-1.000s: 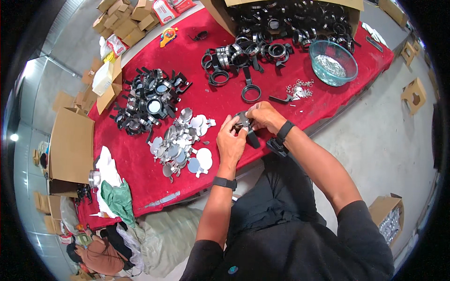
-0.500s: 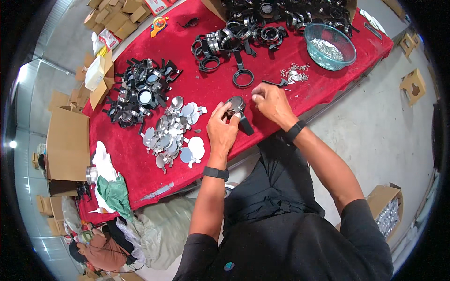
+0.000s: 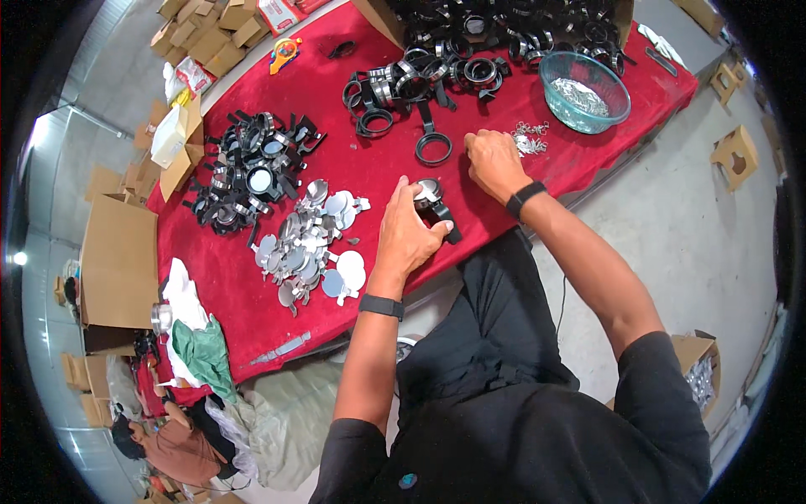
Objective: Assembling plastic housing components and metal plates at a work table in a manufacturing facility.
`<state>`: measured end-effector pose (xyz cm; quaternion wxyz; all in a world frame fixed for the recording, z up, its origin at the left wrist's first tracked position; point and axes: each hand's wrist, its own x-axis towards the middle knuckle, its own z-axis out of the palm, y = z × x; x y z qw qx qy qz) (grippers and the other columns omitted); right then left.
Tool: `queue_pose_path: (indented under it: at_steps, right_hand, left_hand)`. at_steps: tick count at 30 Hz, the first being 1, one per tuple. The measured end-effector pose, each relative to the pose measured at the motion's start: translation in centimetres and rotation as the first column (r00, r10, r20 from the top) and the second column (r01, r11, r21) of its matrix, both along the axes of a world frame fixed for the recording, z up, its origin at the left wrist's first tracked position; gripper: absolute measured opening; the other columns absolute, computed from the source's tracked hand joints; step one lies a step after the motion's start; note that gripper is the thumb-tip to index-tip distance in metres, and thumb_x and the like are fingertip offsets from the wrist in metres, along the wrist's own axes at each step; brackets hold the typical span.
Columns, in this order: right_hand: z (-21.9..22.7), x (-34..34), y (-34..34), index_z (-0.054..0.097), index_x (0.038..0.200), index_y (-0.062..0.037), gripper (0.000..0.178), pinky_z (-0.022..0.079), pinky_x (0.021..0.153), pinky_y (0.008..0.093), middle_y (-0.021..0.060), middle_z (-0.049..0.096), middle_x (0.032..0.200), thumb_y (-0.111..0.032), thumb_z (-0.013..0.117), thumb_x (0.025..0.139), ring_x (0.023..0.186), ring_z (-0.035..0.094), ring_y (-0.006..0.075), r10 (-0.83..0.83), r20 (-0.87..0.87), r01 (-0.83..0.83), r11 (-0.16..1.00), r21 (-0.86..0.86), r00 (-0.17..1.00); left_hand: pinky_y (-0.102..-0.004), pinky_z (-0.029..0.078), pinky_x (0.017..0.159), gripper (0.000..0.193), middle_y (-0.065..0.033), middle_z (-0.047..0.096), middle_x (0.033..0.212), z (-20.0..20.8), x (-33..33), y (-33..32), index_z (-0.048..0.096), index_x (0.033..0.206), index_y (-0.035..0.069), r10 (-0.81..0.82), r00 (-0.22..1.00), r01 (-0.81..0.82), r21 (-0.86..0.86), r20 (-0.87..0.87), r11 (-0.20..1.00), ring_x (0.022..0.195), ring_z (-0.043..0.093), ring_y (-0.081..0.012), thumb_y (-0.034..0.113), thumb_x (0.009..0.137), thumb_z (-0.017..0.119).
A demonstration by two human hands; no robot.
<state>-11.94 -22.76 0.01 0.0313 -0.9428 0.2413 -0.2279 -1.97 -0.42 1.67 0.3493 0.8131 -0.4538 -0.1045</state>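
The left hand (image 3: pixel 409 231) is half curled around one round part (image 3: pixel 436 204), which has a silvery face and a black handle. The fingers are at its far side, and the thumb is against the handle. So this part is at the right edge of the left hand, on the red cloth (image 3: pixel 378 168).

The right hand (image 3: pixel 495 161) is ahead and to the right of the left one, with the fingers bent inward and the back of the hand upward. Its fingertips are hidden, so I cannot tell whether they hold something. Just beside it, on the right, there is a small heap of metal clips (image 3: pixel 531 143), and farther ahead stands a clear bowl (image 3: pixel 620 105) with more silvery pieces inside. Near the right hand, on its left, lies a black ring with a handle (image 3: pixel 433 162).

To the left of the left hand are silvery discs (image 3: pixel 306 244) in a loose pile, and farther, a heap of black ring parts (image 3: pixel 252 168).
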Motion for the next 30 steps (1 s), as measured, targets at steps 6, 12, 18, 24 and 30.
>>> queue_pose_path:
  at_steps: [6, 12, 18, 24, 30]
  right_hand:
    - [2.2, -1.5, 4.8, 0.07, 0.106, -0.0037, 0.014, 0.057, 0.071, 0.0568, 0.0241, 0.073, 0.083, -0.015, 0.074, 0.1, 0.08, 0.074, 0.0468, 0.046, 0.371, -0.221, 0.867, 0.446, 0.927]
    - [1.3, -1.1, 6.6, 0.074, 0.118, 0.0003, 0.024, 0.06, 0.085, 0.052, 0.0269, 0.076, 0.097, -0.015, 0.067, 0.102, 0.095, 0.076, 0.0465, 0.001, 0.385, -0.248, 0.767, 0.592, 0.923]
    - [2.8, -2.4, 7.6, 0.071, 0.113, 0.0049, 0.034, 0.057, 0.09, 0.052, 0.0278, 0.072, 0.105, -0.02, 0.075, 0.091, 0.102, 0.072, 0.0461, 0.073, 0.316, -0.273, 0.707, 0.652, 0.946]
    - [0.0, -1.0, 8.1, 0.065, 0.104, 0.0026, 0.032, 0.055, 0.079, 0.0557, 0.0223, 0.067, 0.091, -0.016, 0.077, 0.081, 0.089, 0.068, 0.0465, 0.135, 0.352, -0.244, 0.927, 0.285, 0.926]
    - [1.2, -0.3, 8.5, 0.071, 0.092, -0.0011, 0.017, 0.055, 0.077, 0.0561, 0.0218, 0.068, 0.088, -0.015, 0.076, 0.083, 0.087, 0.069, 0.0453, 0.115, 0.34, -0.222, 0.93, 0.294, 0.933]
  left_hand:
    - [-0.0494, 0.041, 0.126, 0.085, -0.0327, 0.055, 0.155, -0.3, -0.3, -1.0, 0.061, 0.142, -0.004, 0.0, 0.997, 0.002, -0.015, 0.082, 1.0, 0.147, 0.052, -0.0459, 0.035, 0.074, 0.094]
    - [-0.0493, 0.045, 0.122, 0.082, -0.0313, 0.06, 0.148, -0.3, -0.9, -1.4, 0.063, 0.142, -0.003, 0.035, 0.999, -0.032, -0.087, 0.032, 0.996, 0.139, 0.058, -0.0456, 0.029, 0.073, 0.094]
    - [-0.0496, 0.048, 0.119, 0.062, -0.035, 0.063, 0.142, -1.2, -1.1, -1.5, 0.071, 0.133, -0.007, 0.107, 0.993, -0.099, -0.156, 0.047, 0.983, 0.134, 0.062, -0.0476, 0.018, 0.078, 0.083]
    - [-0.0507, 0.051, 0.115, 0.055, -0.0409, 0.066, 0.135, -1.8, -0.8, -2.0, 0.074, 0.129, -0.01, 0.087, 0.989, -0.061, -0.2, 0.122, 0.978, 0.127, 0.065, -0.0533, 0.023, 0.085, 0.078]
    - [-0.0533, 0.056, 0.094, 0.035, -0.0349, 0.072, 0.109, -1.4, 0.4, -2.6, 0.076, 0.11, -0.006, 0.058, 0.972, 0.009, -0.28, 0.228, 0.96, 0.103, 0.07, -0.0532, 0.019, 0.085, 0.076]
